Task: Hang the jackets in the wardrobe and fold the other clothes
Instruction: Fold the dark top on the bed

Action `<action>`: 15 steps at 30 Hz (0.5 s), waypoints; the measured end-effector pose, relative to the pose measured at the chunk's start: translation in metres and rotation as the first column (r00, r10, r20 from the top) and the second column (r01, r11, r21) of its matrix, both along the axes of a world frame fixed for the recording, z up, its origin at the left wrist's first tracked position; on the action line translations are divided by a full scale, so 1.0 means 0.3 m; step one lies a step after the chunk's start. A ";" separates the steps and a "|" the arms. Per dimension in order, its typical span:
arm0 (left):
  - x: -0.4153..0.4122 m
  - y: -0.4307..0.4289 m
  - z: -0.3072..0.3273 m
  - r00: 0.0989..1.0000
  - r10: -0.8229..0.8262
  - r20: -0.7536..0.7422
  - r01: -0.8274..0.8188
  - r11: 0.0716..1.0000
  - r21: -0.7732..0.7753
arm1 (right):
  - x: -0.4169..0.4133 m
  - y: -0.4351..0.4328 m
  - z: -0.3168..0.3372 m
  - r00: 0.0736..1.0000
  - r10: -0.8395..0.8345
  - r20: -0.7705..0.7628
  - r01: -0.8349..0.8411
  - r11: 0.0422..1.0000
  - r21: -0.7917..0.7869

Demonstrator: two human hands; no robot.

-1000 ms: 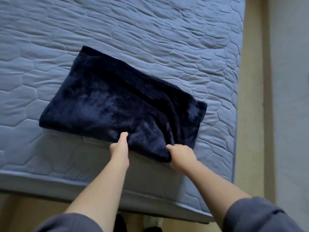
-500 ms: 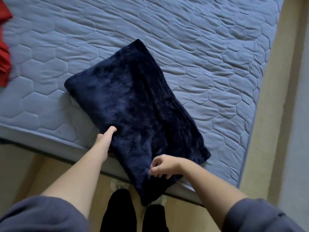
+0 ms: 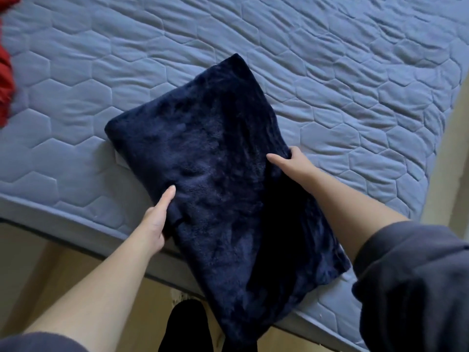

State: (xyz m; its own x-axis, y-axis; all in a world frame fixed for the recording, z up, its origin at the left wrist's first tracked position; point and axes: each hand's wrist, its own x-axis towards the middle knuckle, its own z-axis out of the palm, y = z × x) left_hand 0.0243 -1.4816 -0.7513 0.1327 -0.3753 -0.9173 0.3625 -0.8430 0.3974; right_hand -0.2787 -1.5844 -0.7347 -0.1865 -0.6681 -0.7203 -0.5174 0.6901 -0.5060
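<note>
The navy fleece garment (image 3: 215,174) has swung round in the last second. It lay crosswise along the bed (image 3: 342,80) edge; now it runs lengthwise between the two grips, its near end hanging off the mattress toward the person. The left grip (image 3: 158,219) clasps the side edge, thumb on top and fingers tucked beneath. The right grip (image 3: 294,166) has moved from the near corner to the opposite side edge and pinches it, thumb over the pile. This turn probably sets up one more fold, or lifting the bundle away. Far out beyond the left grip lies a red cloth (image 3: 5,80), likely still to do. The overhanging end, nearer than both grips, could drag the bundle off the bed.
</note>
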 end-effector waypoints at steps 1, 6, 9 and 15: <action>0.000 -0.001 0.006 0.999 -0.012 -0.033 0.011 1.000 -0.017 | 0.005 -0.007 0.000 0.997 -0.031 0.065 0.028 0.999 0.046; -0.015 -0.027 0.066 0.996 -0.006 -0.083 0.005 1.000 -0.017 | 0.018 0.027 0.062 0.939 -0.172 0.298 0.072 0.946 0.316; -0.017 -0.078 0.168 0.997 0.005 -0.079 -0.007 1.000 -0.022 | -0.009 0.032 0.159 0.912 -0.292 0.290 0.199 0.929 0.311; -0.035 -0.385 0.521 0.992 -0.110 -0.068 0.097 0.980 -0.172 | -0.111 -0.097 0.523 0.864 -0.352 0.360 0.324 0.936 0.137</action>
State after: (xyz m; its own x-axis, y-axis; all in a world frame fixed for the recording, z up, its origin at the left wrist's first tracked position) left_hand 0.0137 -1.5971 -0.5951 0.0166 -0.5331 -0.8459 0.3116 -0.8011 0.5110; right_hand -0.3119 -1.6135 -0.5778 -0.0999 -0.5582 -0.8236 -0.0279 0.8290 -0.5585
